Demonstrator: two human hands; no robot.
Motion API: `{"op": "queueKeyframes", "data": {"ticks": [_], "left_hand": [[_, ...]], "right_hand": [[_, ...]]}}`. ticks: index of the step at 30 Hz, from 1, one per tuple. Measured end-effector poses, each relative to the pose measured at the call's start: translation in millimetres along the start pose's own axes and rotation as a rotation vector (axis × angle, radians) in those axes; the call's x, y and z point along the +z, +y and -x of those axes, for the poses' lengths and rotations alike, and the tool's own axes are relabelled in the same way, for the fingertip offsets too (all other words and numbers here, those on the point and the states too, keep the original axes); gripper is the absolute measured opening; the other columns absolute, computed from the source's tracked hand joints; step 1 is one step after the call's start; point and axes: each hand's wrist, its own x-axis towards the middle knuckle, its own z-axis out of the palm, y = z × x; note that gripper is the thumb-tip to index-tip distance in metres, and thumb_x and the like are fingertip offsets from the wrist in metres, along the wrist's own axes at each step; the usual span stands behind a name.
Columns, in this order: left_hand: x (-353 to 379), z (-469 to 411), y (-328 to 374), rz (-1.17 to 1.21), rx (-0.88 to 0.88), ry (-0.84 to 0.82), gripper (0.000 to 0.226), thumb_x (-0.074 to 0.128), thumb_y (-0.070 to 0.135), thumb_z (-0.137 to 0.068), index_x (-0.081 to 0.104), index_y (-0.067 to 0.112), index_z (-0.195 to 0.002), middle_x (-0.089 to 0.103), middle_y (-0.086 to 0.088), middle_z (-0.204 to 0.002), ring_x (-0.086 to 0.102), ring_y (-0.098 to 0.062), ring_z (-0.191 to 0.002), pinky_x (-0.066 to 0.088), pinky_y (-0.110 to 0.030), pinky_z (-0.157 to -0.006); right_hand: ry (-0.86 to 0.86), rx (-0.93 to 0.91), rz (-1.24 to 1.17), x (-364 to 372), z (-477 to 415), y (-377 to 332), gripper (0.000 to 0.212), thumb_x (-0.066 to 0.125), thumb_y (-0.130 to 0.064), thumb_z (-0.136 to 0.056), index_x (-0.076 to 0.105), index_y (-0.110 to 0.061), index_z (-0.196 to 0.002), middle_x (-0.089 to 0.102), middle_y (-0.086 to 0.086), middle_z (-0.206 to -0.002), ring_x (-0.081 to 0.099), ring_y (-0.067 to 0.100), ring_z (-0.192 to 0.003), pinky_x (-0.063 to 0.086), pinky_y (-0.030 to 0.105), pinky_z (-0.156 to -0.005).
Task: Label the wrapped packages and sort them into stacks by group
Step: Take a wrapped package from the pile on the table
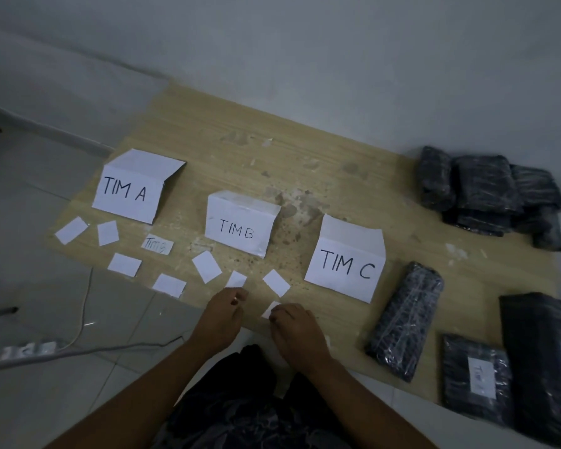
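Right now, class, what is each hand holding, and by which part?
The left hand pinches a white paper slip by its near edge; the right hand pinches a second slip by its near corner.

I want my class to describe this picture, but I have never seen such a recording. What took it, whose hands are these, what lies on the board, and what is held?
No machine here: a camera worn on a person's head looks down at their own two hands. On a wooden board stand three folded paper signs, TIM A, TIM B and TIM C, with small paper slips scattered before them. Dark wrapped packages lie to the right; one near package carries a white label. The left hand pinches one slip, and the right hand seems to pinch another slip.
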Motion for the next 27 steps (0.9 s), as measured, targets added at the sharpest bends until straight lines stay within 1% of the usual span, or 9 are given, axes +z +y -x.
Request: {"op": "queueKeyframes", "data": {"ticks": [3,5,8,11,14,18,20,23,27], "left_hand": [[8.1,-9.8,-0.7,-0.183,0.211,-0.101,0.053,0.034,0.009,-0.081,0.053,0.017,-0.129,0.058,-0.007,-0.131,0.053,-0.033,-0.118,0.048,-0.051,-0.093],[7.0,-16.0,20.3,-0.339,0.251,-0.196,0.060,0.034,0.009,-0.083,0.040,0.020,-0.142,0.042,-0.002,-0.147,0.038,-0.035,-0.133,0.042,-0.051,-0.100],[11.5,-21.3,40.5,-0.573,0.170,-0.375,0.064,0.041,0.010,-0.093,0.017,0.019,-0.151,0.012,0.005,-0.159,0.008,-0.028,-0.146,0.021,-0.047,-0.114],[19.1,-21.0,38.2,-0.670,0.162,-0.396,0.067,0.044,0.009,-0.091,0.015,0.018,-0.151,0.007,0.005,-0.160,0.001,-0.025,-0.148,0.015,-0.048,-0.115],[24.6,-18.5,35.4,-0.711,0.127,-0.376,0.069,0.045,0.008,-0.090,0.015,0.019,-0.151,0.003,0.006,-0.160,-0.004,-0.025,-0.148,0.011,-0.049,-0.116],[29.2,-18.7,37.4,-0.743,0.097,-0.356,0.073,0.049,0.014,-0.088,0.012,0.018,-0.151,0.004,0.004,-0.160,-0.003,-0.028,-0.148,0.013,-0.050,-0.116],[32.6,-20.9,39.8,-0.751,0.078,-0.340,0.073,0.050,0.016,-0.087,0.013,0.018,-0.150,0.006,0.002,-0.159,-0.001,-0.028,-0.147,0.013,-0.050,-0.115],[38.9,-26.5,45.4,-0.702,0.056,-0.283,0.061,0.049,0.018,-0.087,0.027,0.018,-0.144,0.019,0.001,-0.155,0.006,-0.024,-0.146,0.012,-0.048,-0.115],[45.4,-31.1,47.2,-0.646,0.071,-0.101,0.042,0.047,0.023,-0.089,0.049,0.020,-0.131,0.047,-0.001,-0.138,0.030,-0.022,-0.139,0.022,-0.045,-0.108]], "right_hand": [[-0.020,0.019,-0.063,-5.0,3.7,8.6,0.017,0.048,-0.024,-0.089,0.063,-0.018,-0.089,0.063,-0.003,-0.098,0.055,0.017,-0.093,0.043,0.030,-0.076],[-0.056,0.022,-0.064,-5.9,7.6,14.9,0.019,0.047,-0.026,-0.091,0.065,-0.019,-0.092,0.062,-0.003,-0.102,0.054,0.016,-0.097,0.044,0.030,-0.080],[-0.070,0.009,-0.084,-6.2,13.1,22.1,0.021,0.046,-0.026,-0.093,0.066,-0.019,-0.094,0.063,-0.003,-0.103,0.054,0.016,-0.098,0.047,0.033,-0.082],[-0.029,0.034,-0.146,-12.2,19.6,26.8,0.019,0.046,-0.024,-0.094,0.064,-0.018,-0.095,0.062,-0.003,-0.102,0.053,0.016,-0.096,0.045,0.031,-0.083],[0.035,0.104,-0.249,-23.0,26.5,29.2,0.021,0.048,-0.028,-0.094,0.064,-0.016,-0.100,0.062,-0.002,-0.104,0.052,0.012,-0.097,0.038,0.019,-0.086],[0.227,0.402,-0.527,-41.7,31.8,29.7,0.006,0.054,-0.023,-0.097,0.059,-0.024,-0.095,0.063,-0.007,-0.097,0.056,0.005,-0.089,0.043,0.015,-0.077],[0.286,0.520,-0.597,-50.1,33.2,34.5,0.008,0.056,-0.022,-0.096,0.059,-0.026,-0.090,0.064,-0.011,-0.092,0.058,0.003,-0.085,0.045,0.015,-0.070],[0.314,0.584,-0.688,-61.4,38.9,44.5,0.008,0.056,-0.015,-0.095,0.060,-0.017,-0.089,0.065,-0.004,-0.088,0.060,-0.001,-0.080,0.043,0.009,-0.062],[0.347,0.706,-0.694,-74.5,46.3,62.5,0.007,0.058,-0.013,-0.094,0.061,-0.012,-0.088,0.063,-0.005,-0.081,0.059,-0.012,-0.072,0.043,0.007,-0.054]]}}
